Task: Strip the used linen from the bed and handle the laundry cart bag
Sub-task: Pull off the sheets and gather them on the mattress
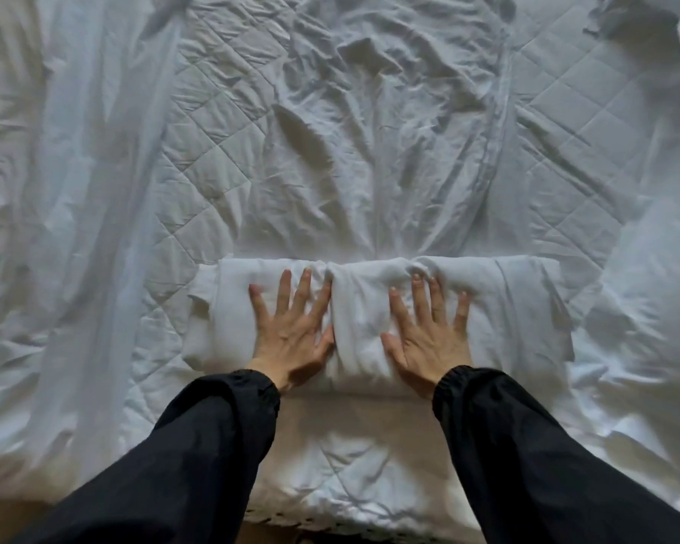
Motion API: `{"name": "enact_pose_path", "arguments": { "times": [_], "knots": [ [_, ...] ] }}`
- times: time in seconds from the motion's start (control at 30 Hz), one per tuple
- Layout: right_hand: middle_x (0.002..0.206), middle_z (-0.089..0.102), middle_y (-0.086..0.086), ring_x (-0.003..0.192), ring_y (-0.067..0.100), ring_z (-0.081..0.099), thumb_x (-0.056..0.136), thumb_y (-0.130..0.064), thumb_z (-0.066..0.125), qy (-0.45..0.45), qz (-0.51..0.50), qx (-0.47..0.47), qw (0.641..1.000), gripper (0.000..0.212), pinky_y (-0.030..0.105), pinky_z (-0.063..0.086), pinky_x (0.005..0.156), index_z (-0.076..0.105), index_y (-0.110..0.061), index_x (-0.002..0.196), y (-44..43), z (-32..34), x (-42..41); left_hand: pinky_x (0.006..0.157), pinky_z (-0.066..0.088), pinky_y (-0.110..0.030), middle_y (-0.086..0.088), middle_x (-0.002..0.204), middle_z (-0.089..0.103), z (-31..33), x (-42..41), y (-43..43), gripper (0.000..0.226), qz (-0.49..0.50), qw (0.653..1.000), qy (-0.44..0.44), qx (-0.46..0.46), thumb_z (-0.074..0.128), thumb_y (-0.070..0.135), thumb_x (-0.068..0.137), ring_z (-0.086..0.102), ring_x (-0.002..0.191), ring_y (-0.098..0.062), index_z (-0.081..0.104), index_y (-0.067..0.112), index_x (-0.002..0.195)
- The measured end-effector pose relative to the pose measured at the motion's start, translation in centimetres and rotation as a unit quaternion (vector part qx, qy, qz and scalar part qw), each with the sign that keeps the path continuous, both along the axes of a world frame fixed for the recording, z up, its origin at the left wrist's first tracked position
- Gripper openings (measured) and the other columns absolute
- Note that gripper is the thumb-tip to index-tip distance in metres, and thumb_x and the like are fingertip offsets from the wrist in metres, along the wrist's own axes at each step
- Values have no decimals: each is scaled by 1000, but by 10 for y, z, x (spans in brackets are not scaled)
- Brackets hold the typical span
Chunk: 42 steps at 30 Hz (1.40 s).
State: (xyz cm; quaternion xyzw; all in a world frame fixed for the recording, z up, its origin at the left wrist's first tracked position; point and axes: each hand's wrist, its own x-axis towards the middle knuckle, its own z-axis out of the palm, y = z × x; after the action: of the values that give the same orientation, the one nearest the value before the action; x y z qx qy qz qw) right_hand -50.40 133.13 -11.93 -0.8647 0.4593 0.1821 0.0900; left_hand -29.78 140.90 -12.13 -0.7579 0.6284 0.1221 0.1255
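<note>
- We have both hands flat on a roll of white linen [364, 308], which lies on the bed [370, 469] close to its near edge, about midway between the left and right edges
- Our left hand [291, 331] presses the roll's left half and our right hand [428, 335] presses its right half; on both, the fingers are straight and spread, palms down, curled round nothing
- The roll's long axis runs left to right, parallel with the near edge, and our fingers point across it toward the far edge
- The loose sheet [370, 151] comes out of the roll's far side, creased, and runs toward the far edge, with the quilted mattress pad [213, 159] bare on either side of it
- Both hands are equally near, each just off the roll's middle, so we judge the next push should go straight away from us, taking up more sheet
- The laundry cart bag is not in view
</note>
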Motion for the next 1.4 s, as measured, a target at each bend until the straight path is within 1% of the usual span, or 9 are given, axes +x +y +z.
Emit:
{"name": "enact_pose_path", "arguments": {
  "times": [0.1, 0.27, 0.5, 0.73, 0.87, 1.0, 1.1, 1.23, 1.4],
  "knots": [
    [156, -23, 12, 142, 29, -27, 88, -58, 11, -16, -3, -8, 1000, 74, 63, -18, 108, 0, -24, 153, -4, -15, 3, 103, -4, -76, -6, 161, -6, -22, 2, -4, 69, -6, 1000, -2, -26, 8, 53, 90, -8, 146, -36, -9, 28, 152],
    [154, -31, 11, 140, 28, -33, 92, -57, 20, -23, -5, -5, 1000, 73, 60, -25, 106, -8, -25, 152, -13, -28, 8, 102, -6, -76, -8, 160, -12, -45, 2, -13, 69, -6, 999, -7, -41, 6, 49, 89, -14, 146, -36, -16, 27, 151],
    [160, -7, 17, 146, 32, -13, 90, -53, 24, -48, 5, -49, 998, 72, 62, -12, 111, 12, -18, 153, -1, -23, 2, 104, -9, -73, -4, 159, -20, -29, 1, -7, 71, 2, 1000, 3, -28, 4, 53, 88, -22, 144, -32, -19, 27, 150],
    [153, 20, 26, 139, 49, 22, 80, -63, 40, -81, 85, -42, 992, 82, 70, 11, 109, 29, -14, 145, 24, -16, -23, 109, 4, -67, -24, 155, 20, -13, -6, 30, 80, -71, 995, 56, -50, 29, 59, 83, 12, 144, -42, 20, 15, 150],
    [150, 24, 31, 131, 56, 31, 55, -40, 75, -29, 127, -27, 991, 104, 72, 21, 104, 29, -15, 143, 43, -15, -41, 107, -4, -69, -31, 155, 2, -8, 4, 52, 106, -187, 982, 2, 29, 47, 67, 73, 0, 144, -45, -9, 17, 148],
    [133, 47, 34, 113, 53, 52, 72, -4, 58, -30, 53, -70, 996, 71, 66, 40, 95, 33, -12, 137, 45, -10, -18, 109, -1, -67, -23, 157, -4, -4, 5, 42, 102, -168, 985, -10, 45, 60, 41, 83, -3, 146, -39, -18, 22, 145],
    [127, 55, 31, 109, 51, 55, 70, 12, 57, -32, 3, -77, 996, 69, 62, 41, 97, 44, -9, 134, 56, -10, -11, 110, 3, -68, -21, 158, 0, -5, 0, 48, 91, -148, 989, -7, 19, 54, 13, 85, 1, 146, -38, -12, 20, 148],
    [134, 53, 21, 115, 43, 55, 75, 10, 59, 2, -9, -99, 995, 69, 53, 40, 102, 44, -14, 138, 62, -1, -10, 109, 1, -66, -19, 158, -5, 5, -1, 55, 99, -158, 987, -1, 8, 47, -10, 79, -3, 146, -37, -17, 20, 149],
    [139, 49, 17, 121, 39, 51, 79, 9, 54, -4, -24, -88, 996, 69, 50, 37, 104, 39, -17, 141, 103, 10, -14, 110, -2, -67, -19, 158, -11, 21, -7, 97, 103, -156, 987, 19, 30, 45, -15, 77, -10, 146, -38, -20, 19, 149]
  ]
}}
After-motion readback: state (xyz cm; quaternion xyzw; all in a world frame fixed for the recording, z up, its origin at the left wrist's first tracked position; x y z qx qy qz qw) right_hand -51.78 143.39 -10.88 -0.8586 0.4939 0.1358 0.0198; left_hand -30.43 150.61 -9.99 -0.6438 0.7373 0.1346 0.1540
